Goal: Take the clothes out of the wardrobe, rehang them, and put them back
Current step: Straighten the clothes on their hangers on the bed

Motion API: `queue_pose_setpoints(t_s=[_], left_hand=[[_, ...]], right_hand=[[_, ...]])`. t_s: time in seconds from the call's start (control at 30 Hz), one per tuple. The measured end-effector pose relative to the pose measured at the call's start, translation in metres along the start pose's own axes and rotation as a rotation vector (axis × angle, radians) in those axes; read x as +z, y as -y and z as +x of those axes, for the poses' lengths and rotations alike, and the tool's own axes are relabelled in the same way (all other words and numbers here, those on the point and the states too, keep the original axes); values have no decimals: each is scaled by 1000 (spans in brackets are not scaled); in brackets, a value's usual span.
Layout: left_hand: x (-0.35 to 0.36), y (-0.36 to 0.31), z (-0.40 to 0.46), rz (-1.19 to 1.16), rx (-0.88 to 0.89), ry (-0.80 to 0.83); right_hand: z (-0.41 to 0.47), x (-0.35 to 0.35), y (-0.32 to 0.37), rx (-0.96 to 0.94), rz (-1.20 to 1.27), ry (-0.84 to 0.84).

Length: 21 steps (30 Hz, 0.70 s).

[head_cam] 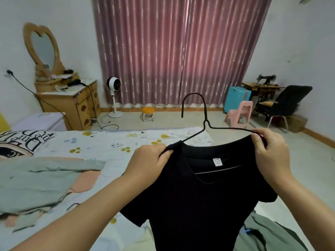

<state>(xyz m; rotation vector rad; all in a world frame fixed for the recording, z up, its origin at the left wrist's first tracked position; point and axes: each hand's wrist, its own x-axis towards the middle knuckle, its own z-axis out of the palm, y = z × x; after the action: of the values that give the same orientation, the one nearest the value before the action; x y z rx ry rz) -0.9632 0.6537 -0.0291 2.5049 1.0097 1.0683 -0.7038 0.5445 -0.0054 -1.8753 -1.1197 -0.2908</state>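
A black T-shirt [197,201] hangs in front of me above the bed's edge, on a black wire hanger [204,113] whose hook stands up over the collar. My left hand [148,160] pinches the shirt's left shoulder at the collar. My right hand [270,151] grips the right shoulder together with the hanger's arm. The hanger's bottom bar shows through the neck opening, under a white label. No wardrobe is in view.
A bed [112,142] with a patterned sheet lies to the left, carrying a grey-green garment [36,182] and a printed one. Another grey-green garment [268,234] is at bottom right. Beyond are a dresser with mirror [72,104], fan [114,98], pink chair [241,113] and black chair [286,102].
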Motion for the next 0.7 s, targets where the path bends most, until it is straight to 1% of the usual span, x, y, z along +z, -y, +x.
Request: queue_pose_setpoints(t_s=[0.1,0.2,0.27,0.4,0.47,0.57,0.7], left_hand=[[14,18,10,0,-40,-17],[30,45,25,15,-121,-21],[44,68,37,29,-176,-15],[79,122,65,43,-263,24],[101,156,78,40,-294,59],[137,211,100,60,-335,125],[187,280,128,140,-324,221]], right_hand=[[3,30,-11,-10,-22,14],[-4,68,-21,5,-56,66],[-13,100,-32,13,-78,150],[-29,176,-55,83,-104,429],[-33,214,-65,119,-125,542],[-31,274,-76,194,-152,655],[-23,350,-92,224,-211,730]])
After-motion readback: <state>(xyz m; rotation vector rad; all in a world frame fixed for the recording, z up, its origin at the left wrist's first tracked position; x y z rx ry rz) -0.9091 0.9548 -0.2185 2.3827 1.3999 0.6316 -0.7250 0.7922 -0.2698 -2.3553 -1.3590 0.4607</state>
